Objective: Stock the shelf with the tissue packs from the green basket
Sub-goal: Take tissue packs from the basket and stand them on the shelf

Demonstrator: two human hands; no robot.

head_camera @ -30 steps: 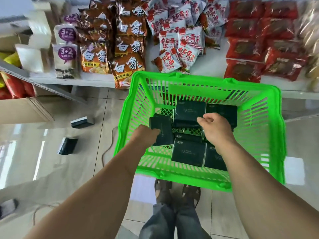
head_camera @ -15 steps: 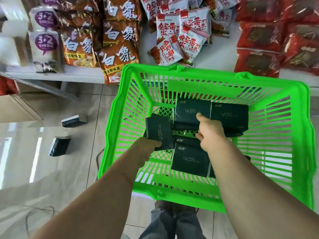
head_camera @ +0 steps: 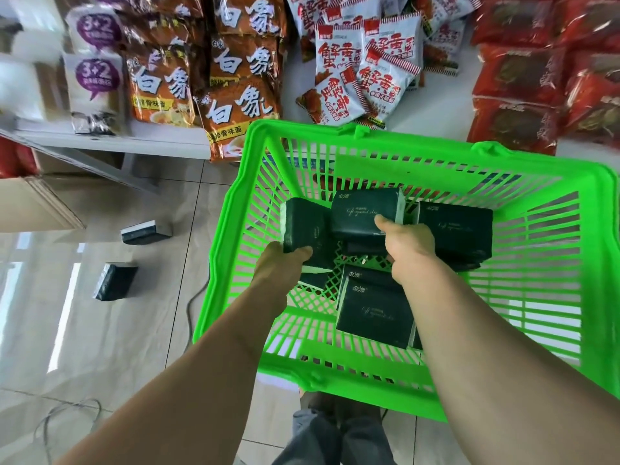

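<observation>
A bright green basket point(head_camera: 335, 370) stands on the floor below me and holds several dark green tissue packs. My left hand point(head_camera: 280, 266) grips one tissue pack point(head_camera: 302, 226), raised on edge at the basket's left side. My right hand point(head_camera: 407, 250) grips a second tissue pack point(head_camera: 364, 211), lifted a little above the basket's bottom. Another pack point(head_camera: 456, 229) lies at the back right, and one more point(head_camera: 372, 307) lies flat under my right forearm. The white shelf point(head_camera: 432, 112) lies just beyond the basket's far rim.
The shelf carries orange noodle bags point(head_camera: 235, 95), white and red snack packets point(head_camera: 362, 78) and red packets point(head_camera: 516, 105). Two dark packs point(head_camera: 146, 231) point(head_camera: 114, 280) lie on the tiled floor at left. A cardboard box point(head_camera: 33, 203) sits further left. A cable point(head_camera: 67, 414) runs over the floor.
Both hands have lifted their packs upward inside the basket. The left pack has turned more on edge. The view has moved closer to the basket and shelf.
</observation>
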